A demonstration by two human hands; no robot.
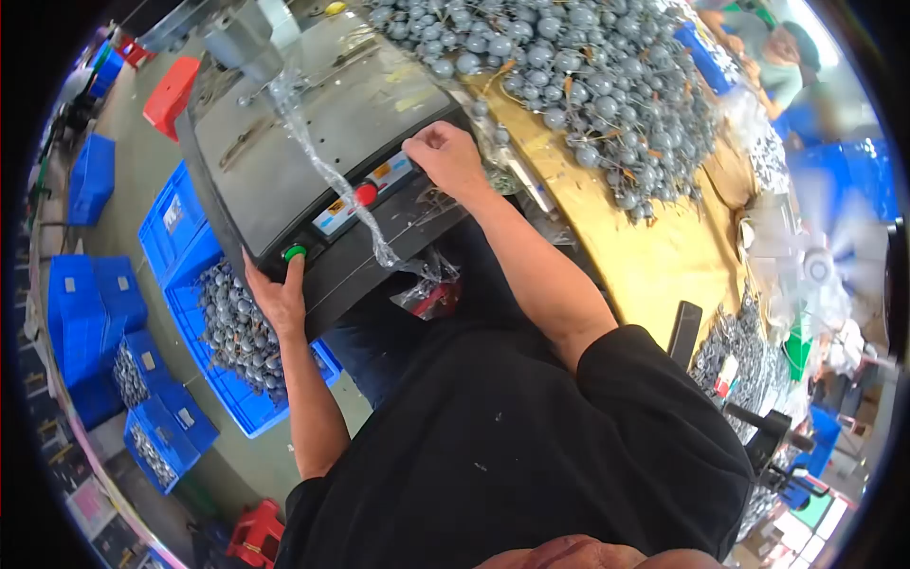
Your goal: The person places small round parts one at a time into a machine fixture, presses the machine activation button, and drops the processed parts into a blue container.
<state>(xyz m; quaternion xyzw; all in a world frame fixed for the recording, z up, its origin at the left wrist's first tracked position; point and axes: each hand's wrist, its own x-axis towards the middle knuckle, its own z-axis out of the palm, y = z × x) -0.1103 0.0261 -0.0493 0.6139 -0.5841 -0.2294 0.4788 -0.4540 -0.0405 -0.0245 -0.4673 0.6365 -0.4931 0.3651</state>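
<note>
My left hand (277, 302) is at the left corner of a grey machine table (327, 123). Its thumb rests on a green button (295, 253) and its fingers lie apart along the table's side. At the right end of the front control panel (389, 172), my right hand (447, 161) has its fingers bent together; what lies under them is hidden. A red button (366, 194) sits on the panel between my hands. A twisted clear plastic strip (318, 161) hangs from the machine head (245, 45) across the table and panel.
Many round grey parts (588, 76) with stems are heaped on a yellowish table (654, 261) to the right. A blue bin (232, 394) of similar parts stands at lower left, near more blue bins (90, 294). A fan (815, 266) and another person (782, 62) are at right.
</note>
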